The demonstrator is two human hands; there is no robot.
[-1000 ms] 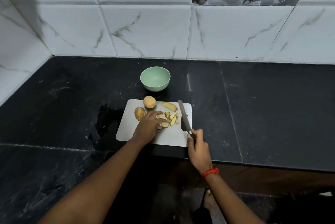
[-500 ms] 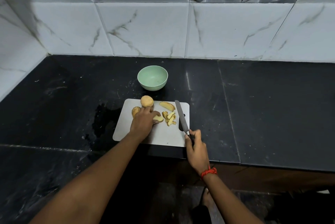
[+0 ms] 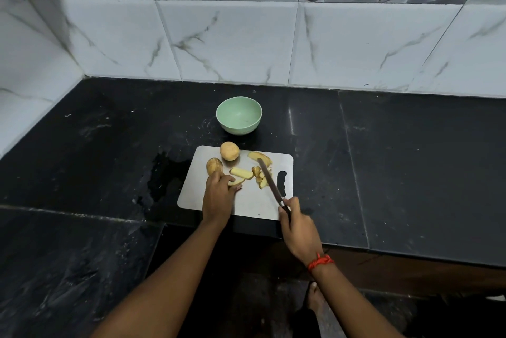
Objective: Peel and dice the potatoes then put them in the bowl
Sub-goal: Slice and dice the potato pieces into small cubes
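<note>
While the right hand (image 3: 299, 228) clamps the knife (image 3: 269, 184), the left hand (image 3: 217, 196) pinches a potato slice (image 3: 237, 182) beneath it.

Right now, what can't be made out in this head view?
Head view: the left hand covers most of the pale potato slice under it; its hold is unclear.
Head view: the right hand hides the handle of the long dark-bladed kitchen knife.
Head view: that blade crosses the small cut potato pieces, too small to count.
</note>
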